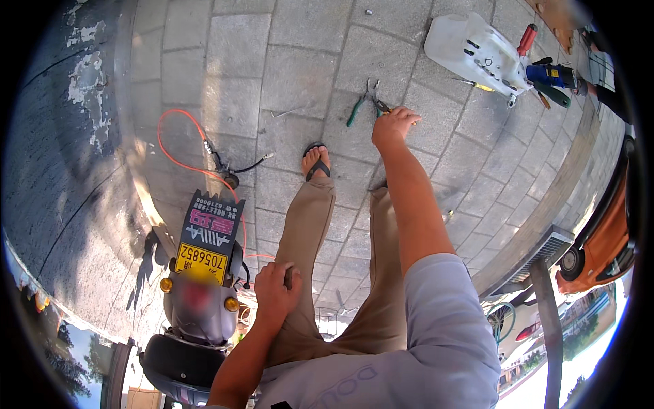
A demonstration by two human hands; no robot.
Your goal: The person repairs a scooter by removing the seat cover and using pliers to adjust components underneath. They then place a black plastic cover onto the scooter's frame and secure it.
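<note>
Outdoors, right hand [396,127] holding pliers [383,107] over paving [300,71], left hand [276,289] curled, contents unclear

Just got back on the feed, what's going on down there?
The person's right hand is gripping a dark-headed tool, apparently pliers, low over the paving. Green-handled pliers lie open just beside it. The left hand rests against the left leg; whether it holds anything is unclear. A scooter stands on the left, near an orange hose. Upper right, a white plastic panel lies with tools around it.
</note>
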